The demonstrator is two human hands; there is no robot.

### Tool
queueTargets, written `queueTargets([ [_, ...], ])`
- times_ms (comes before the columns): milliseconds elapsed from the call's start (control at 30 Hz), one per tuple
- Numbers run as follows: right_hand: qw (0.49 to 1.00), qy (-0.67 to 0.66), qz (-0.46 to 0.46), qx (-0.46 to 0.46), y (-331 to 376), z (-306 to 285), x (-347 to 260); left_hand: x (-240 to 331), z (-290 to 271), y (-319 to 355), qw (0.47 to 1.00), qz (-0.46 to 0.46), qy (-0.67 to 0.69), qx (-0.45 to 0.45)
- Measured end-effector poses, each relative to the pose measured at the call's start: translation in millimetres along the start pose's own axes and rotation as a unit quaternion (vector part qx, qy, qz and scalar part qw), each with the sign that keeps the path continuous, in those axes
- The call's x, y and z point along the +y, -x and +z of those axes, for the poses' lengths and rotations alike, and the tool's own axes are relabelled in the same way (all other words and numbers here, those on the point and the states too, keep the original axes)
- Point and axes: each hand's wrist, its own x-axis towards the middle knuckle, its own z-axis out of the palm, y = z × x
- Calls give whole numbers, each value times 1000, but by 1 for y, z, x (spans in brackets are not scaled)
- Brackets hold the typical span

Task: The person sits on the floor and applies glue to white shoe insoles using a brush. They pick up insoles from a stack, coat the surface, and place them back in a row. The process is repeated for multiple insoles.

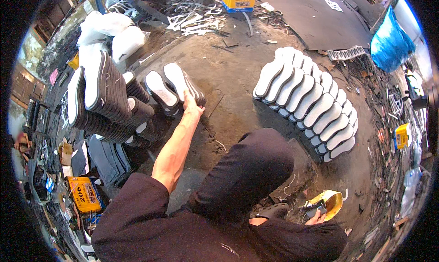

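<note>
My left arm stretches forward, and my left hand (193,105) is closed at the near end of a white-topped shoe sole (174,75) with dark edges. That sole lies on top of a short stack. Just left of it is another low stack of soles (160,89). Down at the right, my right hand (316,218) is closed around a dark flat piece (316,209) at the opening of a yellow cut-open container (335,202). The sleeve hides part of this hand.
Tall stacks of soles (106,86) stand at the left. Rows of overlapping white soles (304,97) curve across the floor at the right. Yellow cans (238,0), white bags (128,42), a blue bag (391,42) and scraps (199,21) lie around. My bent knee (267,152) rises in front.
</note>
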Motion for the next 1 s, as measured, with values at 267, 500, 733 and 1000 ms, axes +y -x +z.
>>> queueTargets([
  [267,997,-36,-32,55,3,8,-47,-46,43,-21,989,112,-86,51],
  [500,995,63,-33,74,9,19,-44,-34,18,-30,989,146,-25,1],
  [733,999,20,-38,16,16,25,-58,-32,-34,21,949,288,15,129],
  [1000,996,-21,-80,12,3,32,-45,-10,-25,42,945,294,29,143],
])
